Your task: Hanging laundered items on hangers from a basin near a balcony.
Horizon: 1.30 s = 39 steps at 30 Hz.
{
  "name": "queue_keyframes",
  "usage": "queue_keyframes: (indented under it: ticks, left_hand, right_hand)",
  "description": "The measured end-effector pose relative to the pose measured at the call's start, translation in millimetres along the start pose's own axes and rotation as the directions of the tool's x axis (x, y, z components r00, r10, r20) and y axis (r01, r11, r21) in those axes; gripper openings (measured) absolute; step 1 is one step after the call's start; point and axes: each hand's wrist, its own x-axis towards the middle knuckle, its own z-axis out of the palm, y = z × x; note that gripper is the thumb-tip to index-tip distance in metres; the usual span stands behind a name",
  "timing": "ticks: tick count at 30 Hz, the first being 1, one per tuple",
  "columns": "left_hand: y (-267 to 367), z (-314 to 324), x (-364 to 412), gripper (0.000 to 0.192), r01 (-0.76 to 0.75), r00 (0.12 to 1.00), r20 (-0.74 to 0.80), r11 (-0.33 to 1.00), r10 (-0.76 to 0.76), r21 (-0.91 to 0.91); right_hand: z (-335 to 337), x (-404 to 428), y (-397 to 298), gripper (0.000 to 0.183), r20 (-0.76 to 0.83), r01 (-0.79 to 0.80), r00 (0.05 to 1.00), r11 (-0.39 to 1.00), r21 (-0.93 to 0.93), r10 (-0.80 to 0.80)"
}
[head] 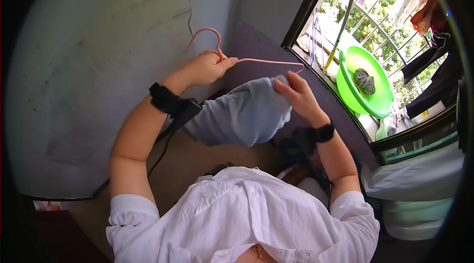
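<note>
My left hand is closed around the neck of a pink clothes hanger, just below its hook. One arm of the hanger reaches to the right, towards my right hand. Between thumb and fingers my right hand pinches the edge of a light blue cloth garment, close to the hanger's end. The garment hangs bunched below the hanger, slanting down to the left behind my left wrist. What kind of garment it is cannot be told. The lower bar of the hanger is mostly hidden by the cloth.
A bright green plastic basin with a crumpled grey cloth in it stands on the sill of a barred window. Garments hang outside. A stained wall rises at left; a black cable trails from my left wrist.
</note>
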Motion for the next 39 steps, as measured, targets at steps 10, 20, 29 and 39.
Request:
queue_keyframes:
  ticks: [10, 20, 29, 39]
  left_hand:
    - [-15.6, 1.6, 0.9, 0.047, -0.018, 0.999, -0.029, 0.986, 0.014, -0.163]
    - [-13.8, -4.7, 3.6, 0.044, -0.015, 1.0, -0.003, 0.999, 0.014, -0.032]
    - [-23.3, -26.3, -1.8, 0.048, 0.067, 0.996, -0.053, 0.997, -0.069, -0.031]
    - [35.1, -37.1, -0.1, 0.047, -0.019, 0.999, 0.046, 0.984, 0.011, 0.179]
  right_hand:
    - [5.9, 7.8, -13.5, 0.017, -0.131, 0.087, 0.975, 0.847, -0.524, -0.181]
    - [-19.5, 0.6, 29.5, 0.023, -0.445, -0.085, 0.892, 0.94, -0.329, -0.075]
    - [-31.8, 20.2, -3.4, 0.02, -0.484, 0.095, 0.871, 0.995, -0.014, -0.09]
    - [-29.4, 6.8, 41.9, 0.017, -0.294, 0.008, 0.953, 0.968, 0.251, 0.069]
